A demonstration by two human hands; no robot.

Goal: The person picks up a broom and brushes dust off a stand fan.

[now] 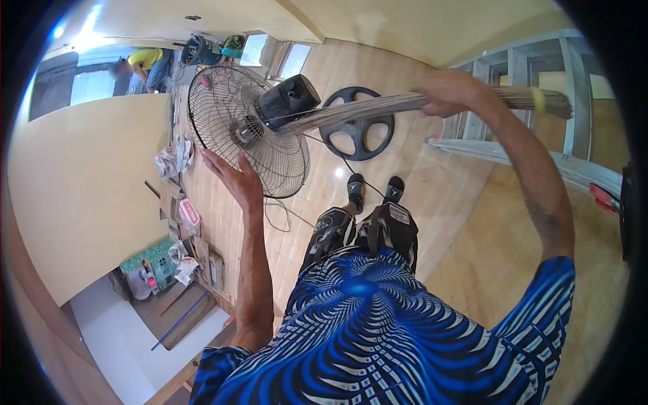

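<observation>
A standing fan with a wire cage (287,158), a black motor housing (290,101) and a round black base (358,123) stands before me. My right hand (451,93) is wrapped round a long stick broom (371,109), whose bristle tips reach the back of the cage by the motor housing. The broom's bound end, with a yellow band, points right. At the front lower edge of the cage, my left hand (236,181) is raised with its fingers stretched out, near or against the wires. Whether it touches them is hard to tell.
An aluminium ladder (496,152) leans at the right. Back left, another person in a yellow top (145,59) bends down near a dark bucket (197,50). Boards, plastic bags (175,156) and a red-white pack (190,212) lie along the left. A cord crosses the floor by my feet.
</observation>
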